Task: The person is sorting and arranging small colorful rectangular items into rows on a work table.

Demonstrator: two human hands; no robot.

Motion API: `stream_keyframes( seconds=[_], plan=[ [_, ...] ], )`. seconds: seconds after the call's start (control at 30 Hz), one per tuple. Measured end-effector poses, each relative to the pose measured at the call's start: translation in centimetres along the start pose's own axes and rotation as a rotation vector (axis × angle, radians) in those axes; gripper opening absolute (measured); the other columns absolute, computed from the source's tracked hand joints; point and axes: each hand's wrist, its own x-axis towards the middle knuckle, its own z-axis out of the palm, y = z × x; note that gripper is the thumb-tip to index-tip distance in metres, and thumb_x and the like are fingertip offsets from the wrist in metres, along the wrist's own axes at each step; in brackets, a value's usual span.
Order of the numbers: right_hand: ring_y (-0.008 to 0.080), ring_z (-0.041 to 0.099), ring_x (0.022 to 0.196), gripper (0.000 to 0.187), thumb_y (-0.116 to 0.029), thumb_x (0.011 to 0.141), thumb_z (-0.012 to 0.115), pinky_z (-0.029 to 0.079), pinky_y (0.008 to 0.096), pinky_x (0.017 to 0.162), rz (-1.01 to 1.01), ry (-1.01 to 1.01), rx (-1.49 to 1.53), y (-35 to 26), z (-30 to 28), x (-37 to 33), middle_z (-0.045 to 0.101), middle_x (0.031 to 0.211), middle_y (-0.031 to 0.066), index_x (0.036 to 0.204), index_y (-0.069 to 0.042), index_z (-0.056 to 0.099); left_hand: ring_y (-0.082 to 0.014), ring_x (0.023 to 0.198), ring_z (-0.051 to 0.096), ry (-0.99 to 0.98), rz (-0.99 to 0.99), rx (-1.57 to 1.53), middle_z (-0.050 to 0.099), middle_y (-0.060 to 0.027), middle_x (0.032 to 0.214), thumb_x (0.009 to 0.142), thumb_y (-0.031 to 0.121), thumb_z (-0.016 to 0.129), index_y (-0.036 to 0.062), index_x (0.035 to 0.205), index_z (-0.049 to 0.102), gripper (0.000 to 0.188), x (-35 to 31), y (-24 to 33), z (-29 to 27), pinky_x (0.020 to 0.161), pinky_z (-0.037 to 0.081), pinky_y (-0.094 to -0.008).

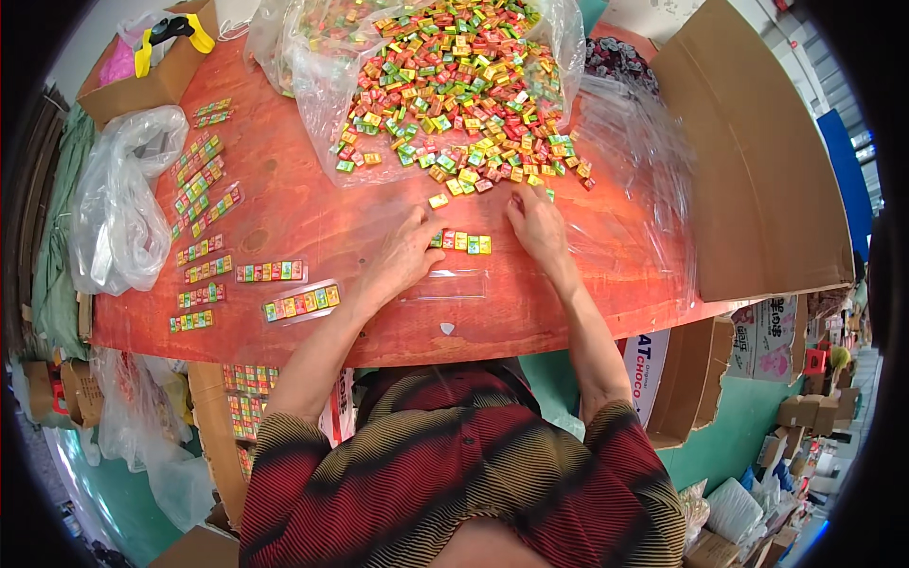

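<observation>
Toward the middle of the red table, a short row of small coloured boxes [468,243] lies side by side. My left hand [409,250] is at the row's left end, its thumb and fingers closed around the end box. Just below is a clear plastic tray [443,284]. My right hand [540,227] rests at the near edge of a big heap of small boxes [454,85], fingers curled down; whatever they pinch is hidden. One loose yellow box [437,201] lies just beyond my left fingers.
Filled trays [302,302] lie on the left of the table [284,208], with more in columns behind. Clear bags [128,199] bunch at the left edge. Clear plastic trays [644,151] are stacked right, beside a tall cardboard box [757,151]. A white scrap [447,328] lies near the front edge.
</observation>
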Motion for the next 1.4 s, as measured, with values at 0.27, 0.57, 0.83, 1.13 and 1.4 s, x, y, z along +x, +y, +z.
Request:
stream_keyframes(
  seconds=[0.27, 0.57, 0.83, 1.13, 1.4],
  plan=[
    [0.0315, 0.054, 0.089, 0.04, -0.009, 0.072, 0.064, 0.045, 0.0374, 0.076, -0.161, -0.248, 0.18, -2.8, -2.0, -3.9, 0.05, 0.101, 0.0152, 0.11, -0.004, 0.052, -0.0311, 0.086, 0.052, -0.011, 0.001, 0.054, 0.047, -0.0137, 0.097, 0.071, 0.008, 0.066, 0.0083, 0.111, 0.052, 0.042, 0.2, 0.6, 0.3, 0.075, 0.043, -0.0374],
    [0.0325, 0.053, 0.091, 0.035, -0.005, 0.073, 0.061, 0.045, 0.0376, 0.075, -0.24, -0.222, 0.181, -3.5, -0.7, -4.0, 0.053, 0.097, 0.0155, 0.107, -0.002, 0.054, -0.0297, 0.082, 0.056, 0.089, 0.035, 0.193, 0.051, -0.0109, 0.093, 0.07, 0.017, 0.067, 0.0126, 0.1, 0.062, 0.03, 0.4, 0.8, 2.1, 0.065, 0.046, -0.0406],
    [0.0339, 0.053, 0.089, 0.03, -0.003, 0.073, 0.059, 0.045, 0.0383, 0.074, -0.277, -0.203, 0.165, -4.4, -1.6, -3.7, 0.053, 0.097, 0.0152, 0.103, -0.002, 0.055, -0.0316, 0.081, 0.055, 0.106, -0.045, 0.151, 0.05, -0.0129, 0.089, 0.071, 0.015, 0.065, 0.0127, 0.097, 0.062, 0.026, 0.2, 2.3, 1.2, 0.065, 0.045, -0.0412],
    [0.033, 0.052, 0.089, 0.036, -0.002, 0.071, 0.061, 0.045, 0.0378, 0.076, -0.34, -0.153, 0.158, -6.3, -0.5, -9.9, 0.052, 0.101, 0.0173, 0.106, 0.001, 0.053, -0.03, 0.081, 0.053, 0.207, -0.022, 0.267, 0.047, -0.014, 0.089, 0.07, 0.014, 0.066, 0.0048, 0.106, 0.053, 0.039, -7.4, 2.7, 1.6, 0.064, 0.044, -0.0391],
    [0.0347, 0.028, 0.125, 0.064, -0.024, 0.073, 0.063, 0.022, 0.0477, 0.101, -0.339, -0.243, -0.052, -6.4, -0.1, -12.4, 0.031, 0.133, 0.0205, 0.124, 0.006, 0.036, -0.0347, 0.106, 0.044, 0.143, -0.022, 0.541, 0.044, -0.0179, 0.119, 0.071, 0.028, 0.065, -0.0003, 0.119, 0.045, 0.059, -8.8, 1.8, 2.3, 0.084, 0.037, -0.0469]
  ],
)
